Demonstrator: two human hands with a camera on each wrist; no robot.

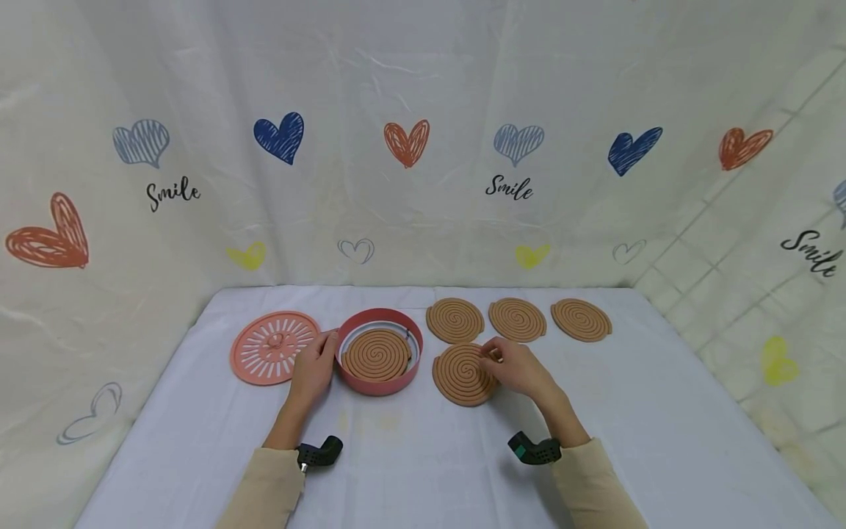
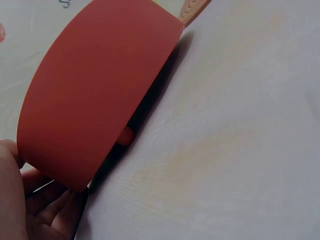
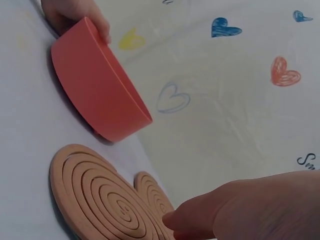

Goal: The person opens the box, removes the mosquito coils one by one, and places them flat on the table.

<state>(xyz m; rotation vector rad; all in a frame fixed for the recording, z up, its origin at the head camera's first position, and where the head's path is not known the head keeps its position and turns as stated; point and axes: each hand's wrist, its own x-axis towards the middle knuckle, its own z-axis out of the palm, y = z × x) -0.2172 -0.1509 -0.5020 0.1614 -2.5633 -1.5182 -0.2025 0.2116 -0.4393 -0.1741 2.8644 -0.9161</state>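
Observation:
My left hand (image 1: pixel 313 369) grips the left side of a round red mosquito coil holder (image 1: pixel 378 391), thumb near the rim and fingers low on the wall in the left wrist view. Inside the holder lies a brown spiral mosquito coil (image 1: pixel 377 355). My right hand (image 1: pixel 522 369) pinches the right edge of another mosquito coil (image 1: pixel 463 376), just right of the holder. In the right wrist view this coil (image 3: pixel 105 195) shows its spiral face; the fingertips' underside is hidden.
Behind, three more mosquito coils stretch in a row: one near the holder (image 1: pixel 454 320), a middle coil (image 1: pixel 518 319) and a right coil (image 1: pixel 581 319). A slotted pink lid (image 1: pixel 264 373) with a knob lies left of the holder. White cloth (image 1: pixel 423 470) covers the table.

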